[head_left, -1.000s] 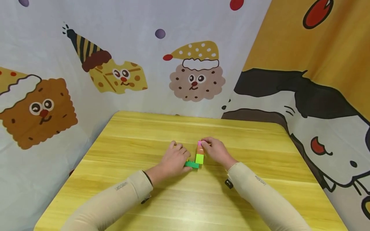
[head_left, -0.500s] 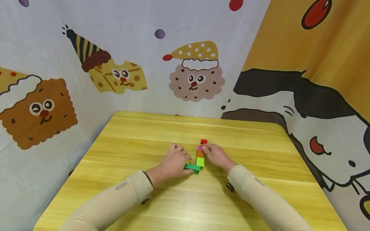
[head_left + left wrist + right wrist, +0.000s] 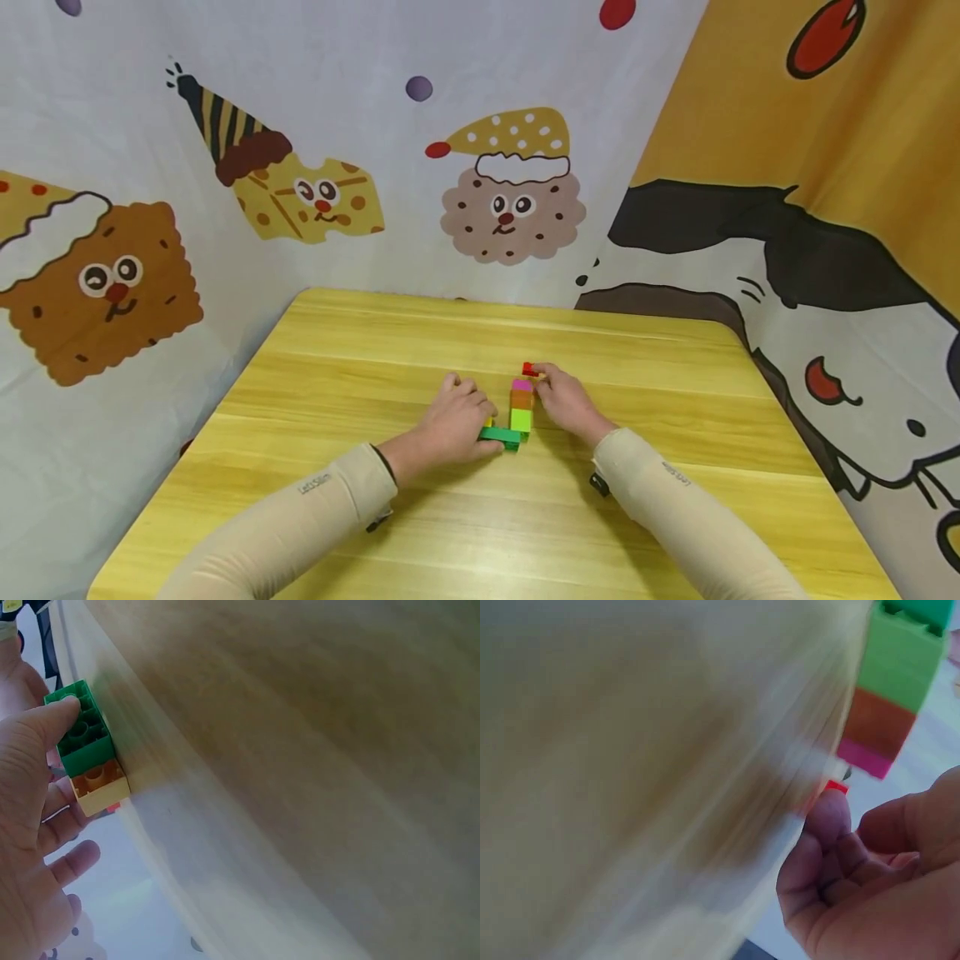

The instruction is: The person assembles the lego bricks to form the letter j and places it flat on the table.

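In the head view my left hand grips a green toy building block, with a yellow block partly hidden under its fingers. The left wrist view shows the thumb on the hollow underside of the green block, with the yellow-orange one beside it. A row of lime, orange-brown and pink blocks meets the green block's right end. Past the pink end, bent fingers of my right hand touch a small red block; its thumb stays apart from them.
All the blocks are on a wooden table. A printed cloth with cartoon food figures hangs along the table's back edge and left side. At the right a cartoon cow panel stands close to the table.
My right hand has let go of the pink block and moved to the red block, which it hid a second ago. The block row has shifted slightly towards me. The left hand keeps its grip.
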### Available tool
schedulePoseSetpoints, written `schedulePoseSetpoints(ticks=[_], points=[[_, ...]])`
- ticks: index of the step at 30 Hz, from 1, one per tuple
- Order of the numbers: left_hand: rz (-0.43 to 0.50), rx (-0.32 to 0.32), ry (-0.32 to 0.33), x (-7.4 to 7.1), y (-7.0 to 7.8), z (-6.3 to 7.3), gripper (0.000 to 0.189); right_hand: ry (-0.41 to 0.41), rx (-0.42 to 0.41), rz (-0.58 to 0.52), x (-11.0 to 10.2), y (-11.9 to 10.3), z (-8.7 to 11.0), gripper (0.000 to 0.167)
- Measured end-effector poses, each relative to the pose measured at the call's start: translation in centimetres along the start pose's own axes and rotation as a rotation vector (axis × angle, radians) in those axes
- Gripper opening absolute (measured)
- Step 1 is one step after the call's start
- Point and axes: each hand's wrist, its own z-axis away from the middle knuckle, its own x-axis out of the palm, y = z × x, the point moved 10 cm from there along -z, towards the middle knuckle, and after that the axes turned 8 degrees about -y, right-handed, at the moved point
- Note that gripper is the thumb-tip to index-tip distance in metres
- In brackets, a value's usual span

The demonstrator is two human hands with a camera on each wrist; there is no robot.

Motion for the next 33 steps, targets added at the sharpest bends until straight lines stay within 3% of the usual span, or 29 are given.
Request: schedulePoseSetpoints(ticks=[5, 11, 29, 33], points=[[0.002, -0.001, -0.001, -0.1, 0.1, 0.0, 0.054, 0.023, 0.016, 0.247, -0.8, 0.1, -0.1, 0.049], [0.007, 0.011, 0.006, -0.2, 0.4, 0.1, 0.054, -0.038, 0.024, 0.352, -0.2, 0.1, -0.6, 0.05], [-0.001, 0.011, -0.002, -0.1, 0.4, -0.1, 0.055, -0.017, -0.004, 0.377, 0.3, -0.5, -0.6, 0.048], [0.011, 0.009, -0.005, 0.0, 0.3, 0.0, 0.064, -0.017, -0.006, 0.355, 0.4, -0.1, -0.5, 0.05]])
